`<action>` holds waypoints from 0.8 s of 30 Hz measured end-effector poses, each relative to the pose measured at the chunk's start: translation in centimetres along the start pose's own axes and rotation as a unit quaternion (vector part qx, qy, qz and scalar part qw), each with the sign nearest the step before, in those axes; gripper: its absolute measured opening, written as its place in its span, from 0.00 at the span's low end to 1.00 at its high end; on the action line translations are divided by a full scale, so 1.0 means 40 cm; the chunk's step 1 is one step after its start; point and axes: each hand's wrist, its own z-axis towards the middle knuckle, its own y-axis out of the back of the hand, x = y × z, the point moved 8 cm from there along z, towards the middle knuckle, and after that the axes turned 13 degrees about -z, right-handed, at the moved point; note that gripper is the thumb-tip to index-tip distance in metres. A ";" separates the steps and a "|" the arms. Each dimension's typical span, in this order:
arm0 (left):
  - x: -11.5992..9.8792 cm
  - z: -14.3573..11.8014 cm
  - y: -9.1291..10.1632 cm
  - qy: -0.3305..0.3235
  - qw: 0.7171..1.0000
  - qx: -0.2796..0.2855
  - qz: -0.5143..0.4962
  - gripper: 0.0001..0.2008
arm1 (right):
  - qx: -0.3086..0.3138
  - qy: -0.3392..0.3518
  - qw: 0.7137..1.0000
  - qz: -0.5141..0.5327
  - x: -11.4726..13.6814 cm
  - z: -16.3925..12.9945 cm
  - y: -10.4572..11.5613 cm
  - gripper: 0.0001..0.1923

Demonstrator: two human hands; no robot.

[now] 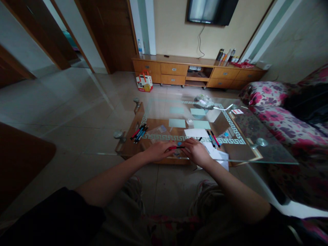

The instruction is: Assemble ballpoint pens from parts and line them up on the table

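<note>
The head camera looks down at a glass counter [269,153] with a person sitting in front of it.

The left hand [159,151] and the right hand [196,151] are close together at the near edge of the counter. A red pen [176,148] lies flat between them. The left fingers are shut around one end of the pen, and the right fingers are shut around the other end. The pen sits just above the glass.

To the left of the left fingers, a little farther away, is a small bunch of pens [139,133] in red, blue and black. Just past the left fingers lies a clear plastic bag [158,130].

Under and just past the right fingers are white sheets of paper [205,136]. Two more pens [213,138] lie on that paper, near the right fingers. Farther away from both hands are some light green cards [177,123] lying flat.

To the right of the hands is a sofa [271,112] with pink flowers. Far behind the counter stands a long wooden cabinet [174,70].
</note>
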 end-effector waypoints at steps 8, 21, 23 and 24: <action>0.004 -0.002 0.003 -0.019 1.000 -0.017 -0.004 0.11 | 0.003 -0.015 0.999 0.051 -0.002 0.000 0.000 0.13; 0.016 -0.004 -0.001 -0.006 1.000 -0.008 0.004 0.13 | -0.007 -0.018 0.997 0.081 -0.010 -0.007 -0.002 0.15; 0.012 -0.003 0.001 -0.009 1.000 -0.010 0.002 0.13 | -0.003 -0.023 0.997 0.073 -0.010 -0.008 0.000 0.14; 0.010 -0.003 0.001 -0.009 1.000 -0.009 0.002 0.13 | -0.001 -0.025 0.997 0.068 -0.011 -0.008 -0.001 0.11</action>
